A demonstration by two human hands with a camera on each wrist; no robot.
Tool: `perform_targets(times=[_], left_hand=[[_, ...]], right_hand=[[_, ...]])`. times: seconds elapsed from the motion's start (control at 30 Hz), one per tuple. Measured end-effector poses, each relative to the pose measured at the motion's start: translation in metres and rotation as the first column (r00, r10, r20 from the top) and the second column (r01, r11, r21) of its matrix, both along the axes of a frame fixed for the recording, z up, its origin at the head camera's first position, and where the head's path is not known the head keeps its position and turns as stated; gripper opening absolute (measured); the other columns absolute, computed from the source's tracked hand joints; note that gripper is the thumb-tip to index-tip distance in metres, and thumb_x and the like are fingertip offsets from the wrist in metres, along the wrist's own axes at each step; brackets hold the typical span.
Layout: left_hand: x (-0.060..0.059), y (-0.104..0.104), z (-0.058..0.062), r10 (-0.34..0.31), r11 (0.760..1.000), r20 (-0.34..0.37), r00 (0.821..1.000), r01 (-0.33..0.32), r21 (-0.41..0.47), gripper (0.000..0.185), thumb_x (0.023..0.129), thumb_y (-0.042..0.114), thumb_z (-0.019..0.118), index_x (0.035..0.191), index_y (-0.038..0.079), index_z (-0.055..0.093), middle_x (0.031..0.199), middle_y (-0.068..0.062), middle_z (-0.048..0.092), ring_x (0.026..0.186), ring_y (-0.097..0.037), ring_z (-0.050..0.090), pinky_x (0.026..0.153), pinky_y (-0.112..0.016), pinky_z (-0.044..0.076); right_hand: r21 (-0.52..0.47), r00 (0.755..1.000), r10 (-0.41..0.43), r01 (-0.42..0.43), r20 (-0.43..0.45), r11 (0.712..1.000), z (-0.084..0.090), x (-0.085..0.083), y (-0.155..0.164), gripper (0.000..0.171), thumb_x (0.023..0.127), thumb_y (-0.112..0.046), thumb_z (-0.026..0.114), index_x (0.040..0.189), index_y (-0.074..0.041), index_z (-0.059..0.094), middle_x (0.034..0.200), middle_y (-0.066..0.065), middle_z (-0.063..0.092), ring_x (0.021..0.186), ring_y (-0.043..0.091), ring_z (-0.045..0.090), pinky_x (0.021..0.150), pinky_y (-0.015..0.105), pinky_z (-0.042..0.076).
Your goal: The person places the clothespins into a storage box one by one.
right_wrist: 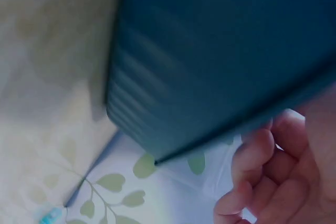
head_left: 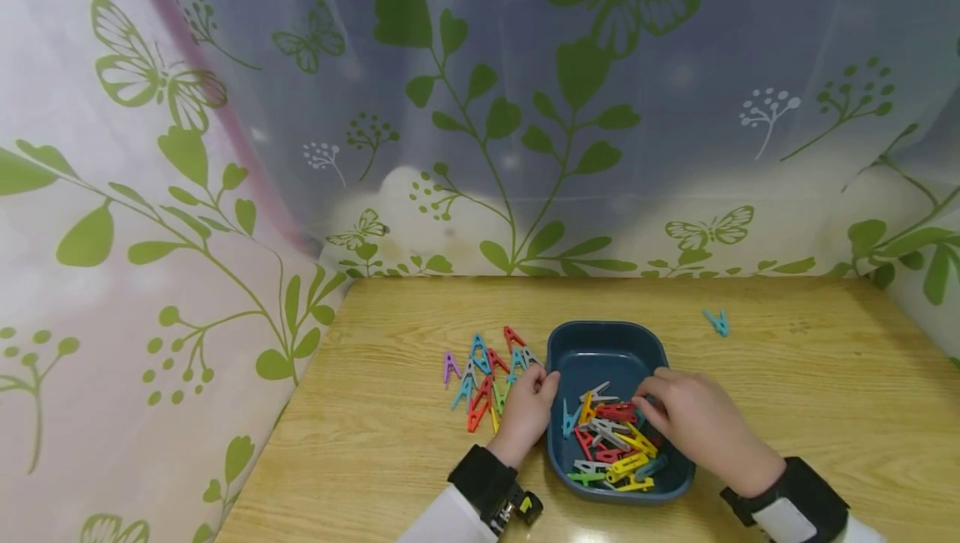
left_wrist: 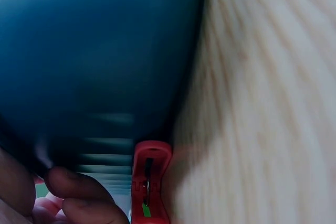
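Note:
A dark blue plastic basin (head_left: 607, 335) holds a jumble of clothespins (head_left: 609, 430) in red, yellow, grey, blue and green. At its left rim is my left hand (head_left: 527, 410), with thumb and curled fingers gripping the edge. In the left wrist view the fingers (left_wrist: 81, 192) bend at the rim beside a red clothespin (left_wrist: 151, 177). My right hand (head_left: 693, 418) reaches over the right rim, its bent fingertips right by the red clothespins inside. The right wrist view shows curled fingers (right_wrist: 257, 166) behind the basin wall (right_wrist: 210, 72); I cannot tell whether they pinch a clothespin.
Loose clothespins (head_left: 480, 368) in several colours lie left of the basin, partly behind my left hand. A single blue clothespin (head_left: 717, 322) lies at the back right of the wooden table (head_left: 360, 410). A patterned curtain (head_left: 480, 151) hangs along the table's back edge.

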State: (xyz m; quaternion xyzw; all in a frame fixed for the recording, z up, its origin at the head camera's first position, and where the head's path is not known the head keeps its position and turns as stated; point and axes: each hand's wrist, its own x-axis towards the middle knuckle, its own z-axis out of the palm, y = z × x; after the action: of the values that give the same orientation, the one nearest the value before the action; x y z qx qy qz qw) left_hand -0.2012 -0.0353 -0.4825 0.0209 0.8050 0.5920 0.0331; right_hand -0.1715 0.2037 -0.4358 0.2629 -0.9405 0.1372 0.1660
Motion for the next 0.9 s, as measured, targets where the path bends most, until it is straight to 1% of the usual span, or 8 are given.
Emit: perform_targets(times=[0.1,0.23,0.3,0.43,0.6,0.8,0.9], left_hand=[[0.000,0.000,0.000,0.001,1.000,-0.002,1.000,-0.001,-0.004,0.033,0.108,0.023,0.054,0.080,0.013,0.040,0.067,0.003,0.033,0.057,-0.012,0.037,0.055,-0.024,0.027],[0.000,0.000,0.000,0.007,1.000,-0.001,1.000,-0.007,-0.011,0.034,0.108,0.023,0.054,0.080,0.013,0.040,0.067,0.003,0.033,0.057,-0.012,0.038,0.055,-0.024,0.027],[0.000,0.000,0.000,0.007,1.000,-0.002,1.000,-0.007,-0.011,0.034,0.108,0.023,0.055,0.080,0.013,0.040,0.067,0.003,0.033,0.057,-0.012,0.038,0.055,-0.024,0.027],[0.000,0.000,0.000,0.004,1.000,-0.005,1.000,-0.004,0.000,0.034,0.108,0.023,0.055,0.079,0.013,0.040,0.066,0.003,0.032,0.057,-0.012,0.037,0.055,-0.024,0.027],[0.000,0.000,-0.001,0.004,1.000,-0.007,1.000,-0.004,0.004,0.034,0.108,0.022,0.054,0.079,0.013,0.039,0.066,0.003,0.032,0.056,-0.012,0.037,0.055,-0.024,0.027],[0.000,0.000,0.000,0.000,1.000,-0.004,1.000,0.000,0.005,0.033,0.109,0.022,0.054,0.080,0.013,0.039,0.067,0.003,0.032,0.056,-0.012,0.036,0.054,-0.024,0.027],[0.000,0.000,0.000,0.001,1.000,-0.004,1.000,-0.001,0.005,0.033,0.109,0.022,0.054,0.080,0.013,0.040,0.067,0.003,0.033,0.056,-0.012,0.038,0.054,-0.024,0.028]], right_hand=[[-0.016,0.999,-0.010,0.009,-0.048,1.000,0.008,-0.008,0.004,0.007,0.088,-0.016,0.082,0.086,-0.014,0.075,0.068,-0.013,0.051,0.056,-0.003,0.036,0.054,0.021,0.032],[-0.021,0.992,-0.036,0.034,-0.119,0.999,0.015,-0.026,0.013,0.008,0.088,-0.015,0.081,0.086,-0.011,0.074,0.066,-0.011,0.049,0.056,0.001,0.038,0.054,0.023,0.032],[-0.018,0.991,-0.052,0.050,-0.126,0.999,0.018,-0.037,0.019,0.008,0.088,-0.014,0.081,0.086,-0.010,0.074,0.066,-0.009,0.049,0.057,0.003,0.039,0.053,0.023,0.032],[0.007,0.989,-0.086,0.088,-0.118,0.996,0.019,-0.060,0.032,0.009,0.091,-0.013,0.077,0.088,-0.005,0.074,0.066,-0.005,0.052,0.055,0.006,0.042,0.051,0.026,0.034],[0.015,0.988,-0.121,0.123,-0.097,0.992,0.020,-0.088,0.050,0.011,0.093,-0.011,0.073,0.088,-0.001,0.073,0.063,0.000,0.057,0.051,0.009,0.044,0.048,0.028,0.035],[0.057,0.983,-0.148,0.155,-0.111,0.986,0.019,-0.111,0.068,0.012,0.092,-0.009,0.073,0.091,0.002,0.073,0.066,0.008,0.066,0.049,0.012,0.049,0.044,0.033,0.039],[0.087,0.980,-0.180,0.187,-0.081,0.979,0.017,-0.120,0.074,0.014,0.092,-0.011,0.073,0.093,0.003,0.072,0.068,0.012,0.068,0.049,0.016,0.053,0.043,0.036,0.041]])
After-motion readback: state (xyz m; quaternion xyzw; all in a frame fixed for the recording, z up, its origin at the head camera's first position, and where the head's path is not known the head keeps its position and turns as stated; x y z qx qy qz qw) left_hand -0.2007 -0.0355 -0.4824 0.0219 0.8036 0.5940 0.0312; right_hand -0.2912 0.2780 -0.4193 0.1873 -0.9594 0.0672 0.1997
